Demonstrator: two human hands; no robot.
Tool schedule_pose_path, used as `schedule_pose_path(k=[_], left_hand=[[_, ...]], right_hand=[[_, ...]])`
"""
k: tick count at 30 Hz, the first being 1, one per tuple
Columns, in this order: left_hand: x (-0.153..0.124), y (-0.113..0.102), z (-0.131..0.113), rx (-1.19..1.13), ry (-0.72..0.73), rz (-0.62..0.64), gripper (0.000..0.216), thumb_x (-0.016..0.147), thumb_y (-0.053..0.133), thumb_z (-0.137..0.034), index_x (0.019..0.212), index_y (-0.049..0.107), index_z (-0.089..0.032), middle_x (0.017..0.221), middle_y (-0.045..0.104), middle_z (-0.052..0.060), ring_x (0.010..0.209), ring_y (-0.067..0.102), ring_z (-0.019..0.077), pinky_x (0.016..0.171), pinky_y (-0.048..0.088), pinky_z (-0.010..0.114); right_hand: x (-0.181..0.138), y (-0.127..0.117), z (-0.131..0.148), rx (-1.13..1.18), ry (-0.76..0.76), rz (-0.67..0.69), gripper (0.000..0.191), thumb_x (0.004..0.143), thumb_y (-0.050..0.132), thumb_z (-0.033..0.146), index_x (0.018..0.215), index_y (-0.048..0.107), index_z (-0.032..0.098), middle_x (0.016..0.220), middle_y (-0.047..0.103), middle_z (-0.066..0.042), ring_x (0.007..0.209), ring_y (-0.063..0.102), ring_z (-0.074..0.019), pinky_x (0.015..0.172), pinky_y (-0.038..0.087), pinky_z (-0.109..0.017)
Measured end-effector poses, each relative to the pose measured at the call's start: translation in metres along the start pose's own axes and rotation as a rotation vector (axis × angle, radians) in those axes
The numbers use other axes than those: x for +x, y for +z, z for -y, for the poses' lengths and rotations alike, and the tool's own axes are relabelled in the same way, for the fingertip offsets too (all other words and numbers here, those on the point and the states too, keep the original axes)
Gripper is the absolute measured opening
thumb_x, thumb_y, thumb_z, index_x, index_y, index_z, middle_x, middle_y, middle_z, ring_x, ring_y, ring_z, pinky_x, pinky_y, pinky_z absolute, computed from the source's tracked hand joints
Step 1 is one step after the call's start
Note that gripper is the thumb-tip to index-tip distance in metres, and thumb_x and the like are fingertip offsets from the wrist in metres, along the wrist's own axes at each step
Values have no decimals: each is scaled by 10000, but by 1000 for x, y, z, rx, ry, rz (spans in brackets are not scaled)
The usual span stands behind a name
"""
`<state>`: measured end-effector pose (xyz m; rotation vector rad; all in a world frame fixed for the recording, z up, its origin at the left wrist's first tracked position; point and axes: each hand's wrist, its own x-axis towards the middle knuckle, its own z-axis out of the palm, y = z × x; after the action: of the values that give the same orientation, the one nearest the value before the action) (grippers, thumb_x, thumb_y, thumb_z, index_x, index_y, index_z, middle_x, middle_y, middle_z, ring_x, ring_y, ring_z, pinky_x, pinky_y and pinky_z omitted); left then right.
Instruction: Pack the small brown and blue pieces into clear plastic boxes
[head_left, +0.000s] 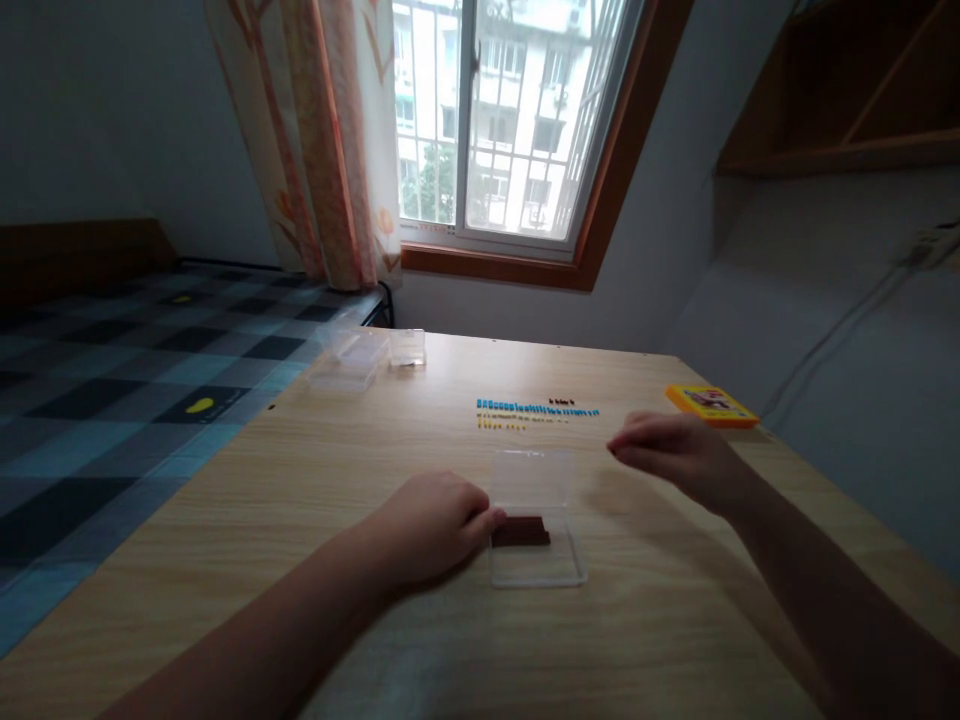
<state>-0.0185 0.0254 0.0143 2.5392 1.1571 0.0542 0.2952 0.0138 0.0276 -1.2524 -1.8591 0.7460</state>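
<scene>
On the wooden table lies an opened clear plastic box [538,575], its lid [534,478] folded back away from me. Several dark red-brown bricks [521,530] are lined up inside, against the left side. My left hand [442,525] is closed at the box's left edge, its thumb over the ends of the bricks. To the right, raised above the table, my right hand [667,450] pinches a small dark brown piece [613,451], mostly hidden by the fingertips. Beyond the lid are rows of tiny blue pieces [525,407], yellow pieces [499,426] and a few dark pieces [561,401].
Clear plastic containers [352,360] stand at the table's far left corner, with a smaller clear box [408,347] beside them. A yellow-orange box [711,405] lies near the right edge. A bed with a checked cover [202,350] adjoins the left side.
</scene>
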Motion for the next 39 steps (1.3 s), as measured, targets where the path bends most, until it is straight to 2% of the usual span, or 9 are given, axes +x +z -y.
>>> schedule_pose_path(k=[1,4,8,12,15,20,23,27,39], left_hand=[[0,0,0,3,-2,2,432,959,435,-424,732,725,-199,725,711,67,614,578,181,570,337,290],[1,0,0,25,7,-2,427,956,440,-425,726,723,-201,715,706,62,617,570,181,577,336,292],[2,0,-1,40,16,10,430,962,432,-417,723,716,-200,701,699,57,611,558,179,577,330,290],[2,-1,-2,26,19,20,426,962,432,-415,727,715,-200,706,700,56,611,559,177,577,335,287],[2,0,-1,22,25,12,418,960,435,-411,727,715,-204,706,702,51,606,561,176,567,330,286],[2,0,-1,19,37,9,413,957,444,-406,726,718,-201,705,701,55,610,565,177,575,336,289],[2,0,-1,21,34,9,420,957,442,-409,713,710,-197,690,693,56,598,560,175,571,337,290],[2,1,0,30,28,8,433,960,432,-419,703,698,-194,696,694,58,600,562,173,570,344,287],[2,3,1,31,40,-13,434,957,434,-423,707,708,-198,704,703,63,618,573,184,579,353,296]], right_hand=[[-6,8,12,-52,-60,133,187,850,707,384,882,792,220,762,656,-30,668,563,-123,594,418,-238],[-15,33,34,-219,-129,352,166,913,635,291,930,789,231,768,650,-16,645,560,-99,586,398,-218],[-19,53,37,-352,-168,498,162,912,631,230,949,788,244,791,667,1,660,575,-86,624,394,-206],[-19,57,36,-359,-183,575,211,867,630,127,946,791,241,816,681,9,675,587,-77,655,404,-190],[-17,56,38,-368,-176,586,258,857,618,96,969,789,254,829,681,9,695,594,-83,672,409,-193],[-20,47,43,-416,-177,482,208,921,587,204,996,773,256,820,656,2,677,573,-89,644,390,-208],[-25,45,46,-448,-195,518,190,904,591,202,945,773,238,789,650,4,659,559,-90,638,379,-217],[-27,51,45,-497,-208,565,189,876,588,165,887,768,221,784,659,3,659,555,-93,636,367,-226],[-21,65,50,-595,-78,490,139,829,643,223,837,778,254,795,700,15,668,576,-108,628,339,-243]])
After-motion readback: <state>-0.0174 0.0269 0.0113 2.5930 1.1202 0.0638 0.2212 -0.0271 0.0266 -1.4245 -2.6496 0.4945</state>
